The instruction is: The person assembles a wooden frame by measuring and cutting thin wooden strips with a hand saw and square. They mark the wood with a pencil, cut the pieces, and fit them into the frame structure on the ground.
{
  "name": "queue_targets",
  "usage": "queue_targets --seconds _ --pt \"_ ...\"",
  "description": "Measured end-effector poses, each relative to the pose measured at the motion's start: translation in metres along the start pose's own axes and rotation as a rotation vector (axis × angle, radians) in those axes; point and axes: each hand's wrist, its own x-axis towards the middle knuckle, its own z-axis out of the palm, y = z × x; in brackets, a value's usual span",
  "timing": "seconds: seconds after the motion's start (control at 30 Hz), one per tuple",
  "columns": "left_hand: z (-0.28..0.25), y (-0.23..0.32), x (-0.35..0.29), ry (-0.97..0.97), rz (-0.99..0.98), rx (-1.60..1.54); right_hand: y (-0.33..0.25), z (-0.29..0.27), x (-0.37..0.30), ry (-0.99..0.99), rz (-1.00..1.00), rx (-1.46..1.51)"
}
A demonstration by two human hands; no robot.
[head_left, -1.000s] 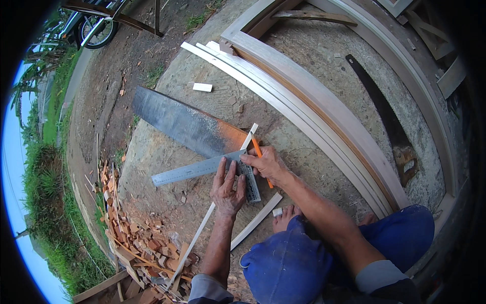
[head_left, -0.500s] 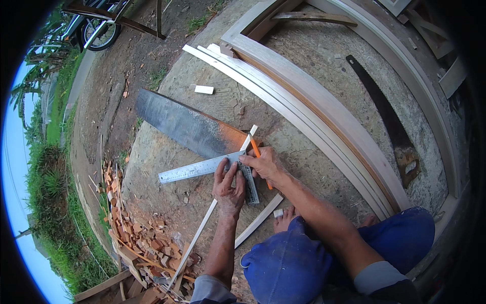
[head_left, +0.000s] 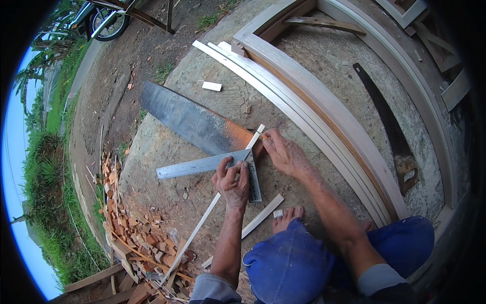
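- Grey metal is making up the square [head_left: 186, 168], which is lying across the thin wood strip [head_left: 205, 218], by the dark board's [head_left: 192, 121] right end.
- The left hand [head_left: 232, 181] is holding the square down with bent fingers.
- The right hand [head_left: 286, 153] is pinching an orange pencil [head_left: 264, 136] near the strip's far end.
- The square is looking stiff and maybe slippery; its corner is seeming best for pressing.
- The strip is looking light and easy to snap.

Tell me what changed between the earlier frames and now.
The right hand has moved up and rightward, off the metal square, toward the upper end of the wooden strip; the orange pencil is now mostly hidden. The left hand stays on the square, which still lies across the strip.
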Motion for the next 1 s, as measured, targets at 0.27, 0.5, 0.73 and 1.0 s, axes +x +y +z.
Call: queue_targets --seconds 0.27,0.5,0.73,1.0 --pt "0.000 -0.001 0.001 0.038 0.042 0.024 -0.029 -0.025 0.022 -0.127 -0.405 -0.604" --pt "0.000 -0.001 0.001 0.031 0.033 0.024 -0.030 -0.025 0.029 -0.179 -0.512 -0.778" --pt "-0.001 0.001 0.002 0.032 0.026 0.016 -0.036 -0.017 0.031 -0.180 -0.555 -0.803" --pt "-0.003 0.003 0.002 0.005 -0.024 -0.024 -0.048 -0.019 0.036 -0.263 -0.606 -0.930"
